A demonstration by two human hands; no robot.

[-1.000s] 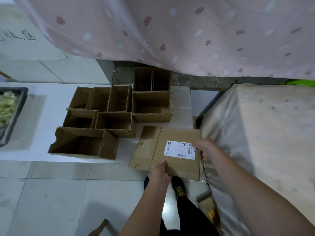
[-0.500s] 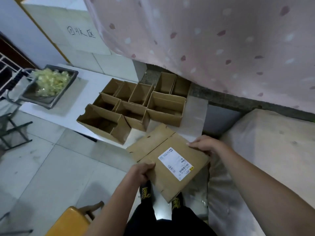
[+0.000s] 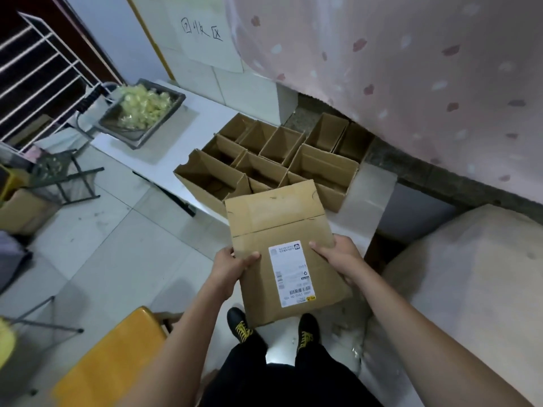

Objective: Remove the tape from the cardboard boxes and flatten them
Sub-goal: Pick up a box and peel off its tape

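I hold a flattened brown cardboard box point(image 3: 273, 218) with a white shipping label point(image 3: 291, 273) in front of me, above the floor. My left hand point(image 3: 232, 267) grips its left edge, thumb on top. On the right edge my right hand point(image 3: 338, 257) holds it the same way, with the thumb across the face. Several open, upright cardboard boxes point(image 3: 264, 163) stand packed together on a low white table point(image 3: 182, 124) just beyond the held box.
A metal tray point(image 3: 141, 113) of crumpled yellowish tape sits at the table's left end. A yellow stool point(image 3: 111, 362) is at my lower left, a covered surface point(image 3: 470, 274) at my right, and a pink curtain point(image 3: 396, 69) hangs behind. My black shoes stand below the box.
The flattened box has been lifted off the table edge, turned so its label runs lengthwise, and brought closer to me. Both hands shifted to its side edges; my view swung left.
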